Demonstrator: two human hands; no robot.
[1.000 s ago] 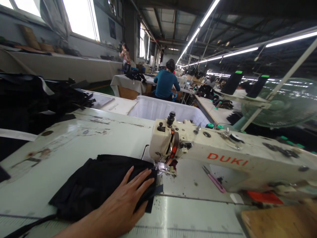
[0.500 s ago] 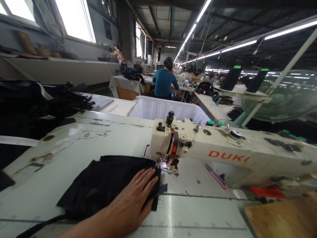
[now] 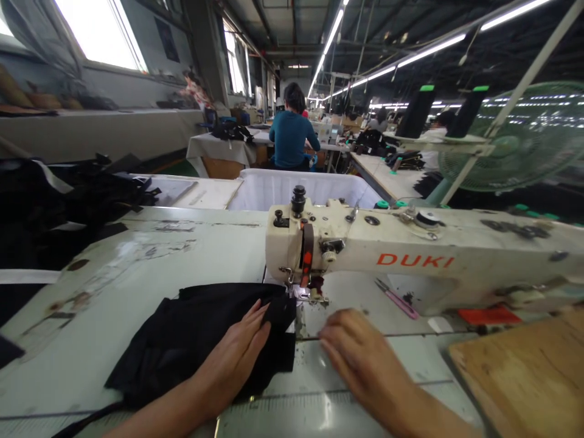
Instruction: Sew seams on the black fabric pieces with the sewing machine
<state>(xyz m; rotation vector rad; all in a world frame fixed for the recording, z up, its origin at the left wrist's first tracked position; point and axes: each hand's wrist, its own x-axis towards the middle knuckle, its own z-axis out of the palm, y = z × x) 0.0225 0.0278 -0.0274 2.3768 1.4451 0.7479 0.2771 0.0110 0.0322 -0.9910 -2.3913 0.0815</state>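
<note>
Just left of the machine's [image 3: 410,249] foot [image 3: 312,296], the black cloth [image 3: 177,347] lies folded on the table [image 3: 219,243], one corner close up to the needle area; whether any edge sits under the foot, I cannot tell. The left hand [image 3: 239,347] rests on the cloth, fingers close together, their tips lost in a fold, so a pinch cannot be made out. The right hand [image 3: 356,340], in front of the machine, is loosely curled and apart from the cloth; anything inside it is hidden. By my judgement, work on this piece is partway: it lies at the machine, not set aside, and no finished seam shows. Under the machine's arm lie the snips [image 3: 396,299]. Well left of the machine is a dark heap [image 3: 68,194], sewn or unsewn unclear; behind it stands a white bin [image 3: 274,188].
</note>
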